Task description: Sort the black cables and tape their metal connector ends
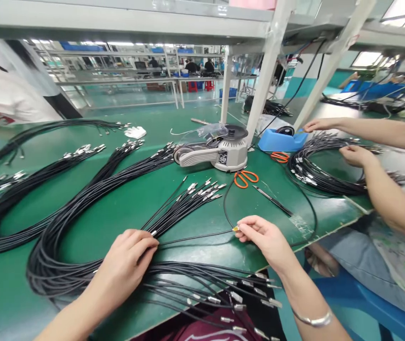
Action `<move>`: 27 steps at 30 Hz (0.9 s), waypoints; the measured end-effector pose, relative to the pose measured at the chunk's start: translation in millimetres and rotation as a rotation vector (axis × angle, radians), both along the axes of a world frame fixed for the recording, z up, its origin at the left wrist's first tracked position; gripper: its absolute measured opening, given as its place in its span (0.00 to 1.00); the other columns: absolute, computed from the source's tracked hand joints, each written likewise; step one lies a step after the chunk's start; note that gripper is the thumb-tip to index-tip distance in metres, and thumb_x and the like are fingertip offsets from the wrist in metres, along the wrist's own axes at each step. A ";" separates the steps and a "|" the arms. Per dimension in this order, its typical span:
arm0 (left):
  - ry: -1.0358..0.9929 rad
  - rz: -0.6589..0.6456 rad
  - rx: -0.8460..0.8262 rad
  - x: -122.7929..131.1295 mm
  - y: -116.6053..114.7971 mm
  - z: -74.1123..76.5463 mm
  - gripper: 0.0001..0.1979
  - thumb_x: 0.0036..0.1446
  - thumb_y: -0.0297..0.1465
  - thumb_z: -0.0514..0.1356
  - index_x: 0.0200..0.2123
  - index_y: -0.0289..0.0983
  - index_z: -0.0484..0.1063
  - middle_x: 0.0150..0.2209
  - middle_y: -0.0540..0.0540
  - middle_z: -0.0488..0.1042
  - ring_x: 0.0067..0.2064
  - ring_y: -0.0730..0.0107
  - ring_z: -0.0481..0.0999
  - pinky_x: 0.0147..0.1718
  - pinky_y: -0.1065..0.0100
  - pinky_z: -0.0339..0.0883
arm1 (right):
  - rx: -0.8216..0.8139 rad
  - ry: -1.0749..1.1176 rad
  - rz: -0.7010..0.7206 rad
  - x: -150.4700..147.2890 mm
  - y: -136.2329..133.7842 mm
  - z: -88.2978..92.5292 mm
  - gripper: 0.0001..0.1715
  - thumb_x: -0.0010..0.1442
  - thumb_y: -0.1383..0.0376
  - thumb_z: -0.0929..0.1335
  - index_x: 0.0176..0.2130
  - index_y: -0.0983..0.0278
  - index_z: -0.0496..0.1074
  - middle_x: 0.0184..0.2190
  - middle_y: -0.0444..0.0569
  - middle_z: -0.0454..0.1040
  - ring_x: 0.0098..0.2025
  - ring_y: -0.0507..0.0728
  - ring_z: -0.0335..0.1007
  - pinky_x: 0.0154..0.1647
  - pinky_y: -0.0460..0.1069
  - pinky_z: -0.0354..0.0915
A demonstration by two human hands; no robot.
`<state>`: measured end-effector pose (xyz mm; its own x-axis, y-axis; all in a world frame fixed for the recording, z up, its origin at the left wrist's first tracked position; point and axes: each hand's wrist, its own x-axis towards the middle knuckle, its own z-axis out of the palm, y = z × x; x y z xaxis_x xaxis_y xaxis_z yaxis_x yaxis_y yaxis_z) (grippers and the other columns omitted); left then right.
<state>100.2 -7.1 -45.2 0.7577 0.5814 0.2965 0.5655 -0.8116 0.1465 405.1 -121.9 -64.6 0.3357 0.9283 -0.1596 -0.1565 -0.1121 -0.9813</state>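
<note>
My left hand is closed, fingers pinched on a thin black cable at the edge of a cable bundle. That cable runs right to my right hand, whose thumb and fingers pinch it by a small yellow piece, perhaps tape or a label. Another stretch of black cable curves up from the same spot. Below my left hand, more cables with silvery metal ends fan out over the table's front edge. The bundle bends in a large loop at the left.
Beyond my hands stand a grey tape dispenser, orange-handled scissors and a slim dark cutter or pen. More cable bundles lie left. At right, a co-worker's hands are over a cable coil, near a blue tape holder.
</note>
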 end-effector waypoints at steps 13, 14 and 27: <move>-0.244 -0.080 -0.680 147.7 -34.6 32.5 0.05 0.56 0.29 0.56 0.33 0.40 0.73 0.34 0.53 0.76 0.38 0.72 0.73 0.40 0.70 0.64 | 0.133 -0.031 0.142 13.1 -14.0 6.6 0.12 0.51 0.62 0.73 0.38 0.63 0.76 0.36 0.49 0.78 0.38 0.55 0.75 0.44 0.50 0.69; -0.253 -0.075 -0.706 150.2 -35.2 32.7 0.05 0.55 0.29 0.57 0.32 0.40 0.74 0.33 0.53 0.76 0.38 0.72 0.73 0.40 0.70 0.64 | 0.138 -0.057 0.118 13.9 -14.0 5.4 0.10 0.52 0.62 0.73 0.36 0.63 0.76 0.34 0.48 0.78 0.36 0.54 0.74 0.42 0.50 0.69; -0.192 0.008 -0.894 146.1 -29.5 33.1 0.10 0.55 0.35 0.56 0.34 0.39 0.77 0.34 0.51 0.79 0.37 0.68 0.75 0.38 0.70 0.63 | 0.170 -0.479 0.004 7.7 -5.1 7.4 0.08 0.55 0.60 0.70 0.30 0.63 0.74 0.29 0.47 0.75 0.32 0.54 0.70 0.35 0.49 0.65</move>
